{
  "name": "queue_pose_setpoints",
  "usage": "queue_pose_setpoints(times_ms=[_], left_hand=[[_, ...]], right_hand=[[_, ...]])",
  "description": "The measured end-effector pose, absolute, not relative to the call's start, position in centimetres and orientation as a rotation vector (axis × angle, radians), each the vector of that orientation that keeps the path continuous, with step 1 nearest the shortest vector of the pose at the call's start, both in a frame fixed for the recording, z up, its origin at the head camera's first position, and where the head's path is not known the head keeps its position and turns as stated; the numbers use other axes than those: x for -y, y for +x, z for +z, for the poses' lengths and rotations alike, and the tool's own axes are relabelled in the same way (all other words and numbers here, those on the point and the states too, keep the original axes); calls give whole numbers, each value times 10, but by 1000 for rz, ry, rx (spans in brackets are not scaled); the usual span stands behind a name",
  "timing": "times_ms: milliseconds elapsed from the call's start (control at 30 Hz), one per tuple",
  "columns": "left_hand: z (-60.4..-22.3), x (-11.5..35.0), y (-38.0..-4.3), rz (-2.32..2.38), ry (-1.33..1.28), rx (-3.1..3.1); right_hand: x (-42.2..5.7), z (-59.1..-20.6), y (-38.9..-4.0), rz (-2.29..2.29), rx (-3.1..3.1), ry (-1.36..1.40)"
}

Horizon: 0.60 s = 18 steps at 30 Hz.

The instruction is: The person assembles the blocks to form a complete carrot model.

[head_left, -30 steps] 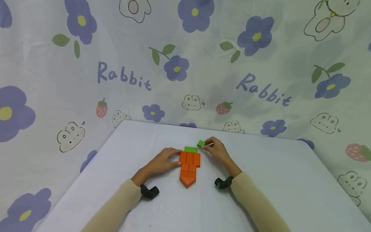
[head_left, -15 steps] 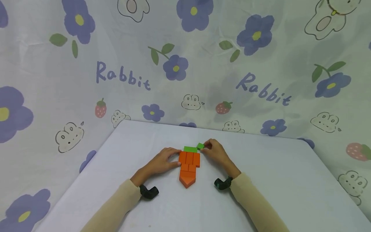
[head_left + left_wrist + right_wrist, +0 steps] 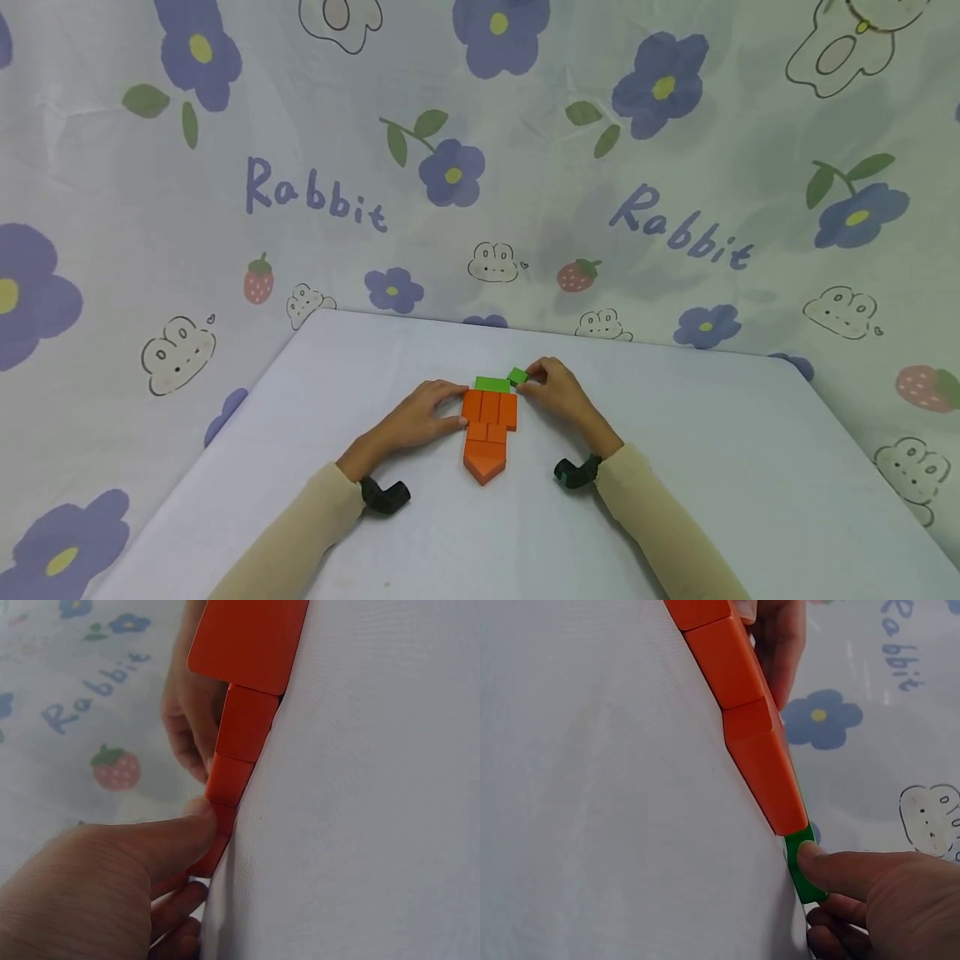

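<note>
In the head view, orange blocks (image 3: 489,410) lie close together on the table, ending in a pointed block (image 3: 484,460) toward the person. A flat green block (image 3: 492,384) sits against their far edge. My left hand (image 3: 420,417) holds the left side of the top orange row, thumb at its near corner, forefinger at its far corner. The thumb (image 3: 184,829) presses the orange side in the left wrist view. My right hand (image 3: 557,392) pinches a small green block (image 3: 517,377), set at an angle by the flat green block's right end. Its thumb (image 3: 825,864) covers part of the green.
A white cloth covers the table (image 3: 675,500). Behind it hangs a patterned curtain (image 3: 525,167) with flowers, rabbits and strawberries. Dark wrist cameras (image 3: 386,497) stick out inward from both sleeves.
My right hand has brought the small green block slightly left and down, up to the flat green block's right end. The left hand has stayed at the orange blocks.
</note>
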<state>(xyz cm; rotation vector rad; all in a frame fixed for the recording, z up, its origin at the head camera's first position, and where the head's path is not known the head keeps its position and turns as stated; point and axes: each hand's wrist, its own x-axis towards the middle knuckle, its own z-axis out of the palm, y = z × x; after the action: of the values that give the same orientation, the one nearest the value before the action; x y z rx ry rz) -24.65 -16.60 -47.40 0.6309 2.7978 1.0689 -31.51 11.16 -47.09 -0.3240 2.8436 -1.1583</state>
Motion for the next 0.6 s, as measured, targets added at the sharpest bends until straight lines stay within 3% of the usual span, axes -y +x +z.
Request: queue_pose_setpoints(times_ms=[600], left_hand=[[-473,164,-246,1056,611,-2810]], right_hand=[[-152,-449,-309,-1251,-2670,-437]])
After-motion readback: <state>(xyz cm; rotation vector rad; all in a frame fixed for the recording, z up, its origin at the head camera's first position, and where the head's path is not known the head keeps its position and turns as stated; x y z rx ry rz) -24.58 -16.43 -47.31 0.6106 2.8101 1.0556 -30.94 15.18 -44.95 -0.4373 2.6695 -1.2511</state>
